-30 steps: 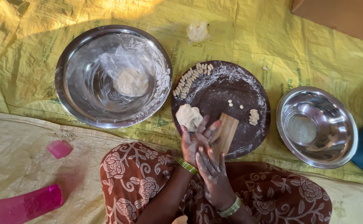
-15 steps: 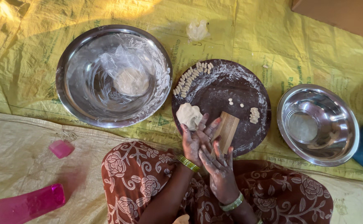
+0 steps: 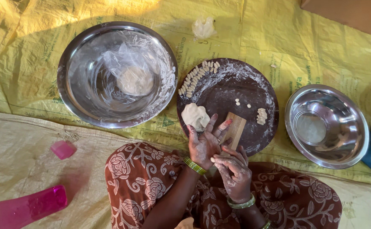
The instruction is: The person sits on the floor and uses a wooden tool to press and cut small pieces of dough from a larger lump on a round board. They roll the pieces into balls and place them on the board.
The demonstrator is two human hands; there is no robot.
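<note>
Head cam: left hand (image 3: pixel 204 144) & right hand (image 3: pixel 233 169) over ridged wooden board (image 3: pixel 235 129).

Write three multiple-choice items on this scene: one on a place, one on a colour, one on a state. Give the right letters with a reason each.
1. Where does the lump of dough lie?
A. in the small steel bowl
B. on the dark round board
C. on the pink bottle

2. What colour is the small cap on the mat?
A. pink
B. green
C. white

3. How is the dough in the large steel bowl kept?
A. bare
B. under a lid
C. under clear plastic film

Key: 1 B, it sits at the left edge of the dark round board, by the left hand. 2 A, it matches the pink bottle. 3 C, crumpled film covers it.
</note>
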